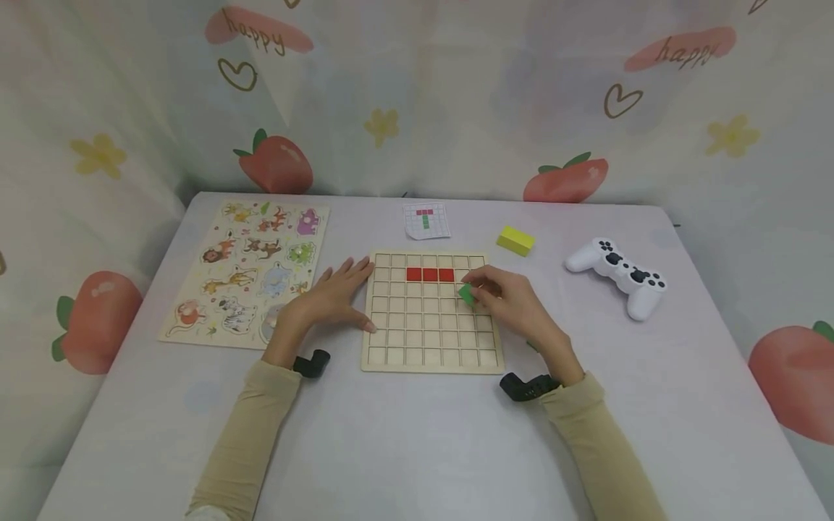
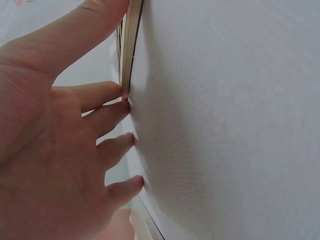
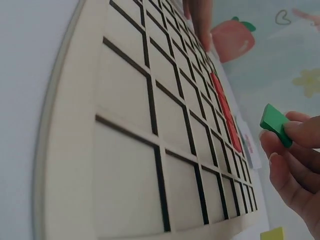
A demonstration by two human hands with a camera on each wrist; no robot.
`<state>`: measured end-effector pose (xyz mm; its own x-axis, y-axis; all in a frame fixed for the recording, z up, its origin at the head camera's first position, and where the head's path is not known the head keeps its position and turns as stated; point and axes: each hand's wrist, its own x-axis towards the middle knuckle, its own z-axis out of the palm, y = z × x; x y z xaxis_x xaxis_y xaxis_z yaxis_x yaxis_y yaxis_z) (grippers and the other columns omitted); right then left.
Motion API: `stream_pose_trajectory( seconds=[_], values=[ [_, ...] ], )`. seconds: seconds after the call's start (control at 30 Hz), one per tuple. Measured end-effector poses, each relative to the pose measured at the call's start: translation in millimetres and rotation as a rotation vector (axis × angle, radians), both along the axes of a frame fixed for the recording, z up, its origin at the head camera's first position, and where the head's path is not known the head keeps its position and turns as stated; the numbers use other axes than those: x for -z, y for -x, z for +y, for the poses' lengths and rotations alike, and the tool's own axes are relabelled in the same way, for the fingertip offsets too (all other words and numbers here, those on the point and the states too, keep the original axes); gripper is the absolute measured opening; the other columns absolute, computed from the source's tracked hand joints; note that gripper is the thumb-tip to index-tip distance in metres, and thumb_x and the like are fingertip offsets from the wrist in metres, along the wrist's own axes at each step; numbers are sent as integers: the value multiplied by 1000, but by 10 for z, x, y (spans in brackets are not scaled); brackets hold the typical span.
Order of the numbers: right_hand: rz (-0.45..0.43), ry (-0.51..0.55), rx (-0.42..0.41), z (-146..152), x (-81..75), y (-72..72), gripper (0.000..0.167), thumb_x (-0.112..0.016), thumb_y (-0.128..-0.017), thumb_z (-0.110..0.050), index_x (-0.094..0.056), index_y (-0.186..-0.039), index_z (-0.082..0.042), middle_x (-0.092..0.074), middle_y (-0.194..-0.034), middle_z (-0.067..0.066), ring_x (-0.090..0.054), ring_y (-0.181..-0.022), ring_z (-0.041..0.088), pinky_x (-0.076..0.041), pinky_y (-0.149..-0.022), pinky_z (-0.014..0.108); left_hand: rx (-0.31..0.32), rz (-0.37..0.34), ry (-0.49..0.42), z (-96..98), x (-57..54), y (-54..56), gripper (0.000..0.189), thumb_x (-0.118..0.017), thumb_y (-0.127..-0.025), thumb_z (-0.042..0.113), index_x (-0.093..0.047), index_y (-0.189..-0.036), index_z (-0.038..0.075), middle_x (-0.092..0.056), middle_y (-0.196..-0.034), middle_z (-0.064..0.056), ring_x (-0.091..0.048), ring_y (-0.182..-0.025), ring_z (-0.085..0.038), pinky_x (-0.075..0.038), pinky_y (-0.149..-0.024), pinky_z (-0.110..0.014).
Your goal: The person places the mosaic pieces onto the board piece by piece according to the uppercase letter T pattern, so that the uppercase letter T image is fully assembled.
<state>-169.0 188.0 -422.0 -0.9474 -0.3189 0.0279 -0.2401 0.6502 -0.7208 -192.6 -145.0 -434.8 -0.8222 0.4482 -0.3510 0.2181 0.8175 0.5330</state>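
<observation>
A wooden grid board [image 1: 396,320] lies at the middle of the table, with three red square tiles [image 1: 430,275] side by side in its second row from the top. My right hand [image 1: 511,298] pinches a green square tile [image 3: 276,122] between thumb and fingers, over the board's right part. At the board's left edge my left hand [image 1: 331,297] rests with fingers spread, its thumb at the board's side. In the left wrist view, the fingertips [image 2: 131,139] touch the white tabletop beside the board's edge.
Behind the board lies a paper pattern card [image 1: 426,221] with red and green squares. A yellow block [image 1: 516,241] is at the back right, near a white game controller [image 1: 615,275]. An animal puzzle board [image 1: 250,278] lies on the left. A green bit shows beside the right wrist.
</observation>
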Motion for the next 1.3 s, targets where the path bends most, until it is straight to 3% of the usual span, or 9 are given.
stream_pose_trajectory(
  seconds=[0.33, 0.63, 0.77, 1.0, 1.3],
  values=[
    [-98, 46, 0, -196, -50, 100, 31, -66, -98, -4, -68, -128, -3, -72, -122, 14, -72, -108, 29, -60, -99, 45, -1, -2, 9, 21, 1, 13, 120, -89, -78, 42, -14, -166, 10, -4, -175, -7, 4, -161, -32, 5, -131, -54],
    [-123, 55, -21, -315, -73, 178, 32, -66, -97, -2, -68, -129, -2, -72, -125, 15, -75, -105, 27, -60, -98, 44, -4, -3, -1, 37, 25, 25, 120, -89, -77, 42, -15, -166, 10, -5, -175, -7, 4, -161, -32, 5, -131, -54],
    [-125, 38, -30, -363, -82, 229, 34, -69, -96, -4, -68, -130, -2, -73, -123, 16, -74, -109, 28, -58, -101, 45, -8, -8, 3, 45, 39, 25, 120, -89, -77, 42, -14, -166, 10, -4, -175, -7, 5, -161, -32, 5, -131, -54],
    [-152, 65, 1, -399, -80, 286, 35, -68, -95, -5, -69, -130, -1, -76, -111, 15, -75, -102, 26, -60, -95, 43, -7, -8, 3, 23, 54, 28, 120, -89, -78, 41, -14, -166, 10, -4, -175, -7, 4, -161, -32, 6, -131, -54],
    [-154, 16, 42, -421, 8, 248, 31, -73, -94, -8, -73, -124, -4, -75, -107, 12, -73, -97, 23, -61, -92, 41, -3, -1, -1, -6, 4, 12, 122, -89, -76, 45, -14, -166, 10, -5, -175, -7, 4, -161, -33, 5, -131, -55]
  ],
)
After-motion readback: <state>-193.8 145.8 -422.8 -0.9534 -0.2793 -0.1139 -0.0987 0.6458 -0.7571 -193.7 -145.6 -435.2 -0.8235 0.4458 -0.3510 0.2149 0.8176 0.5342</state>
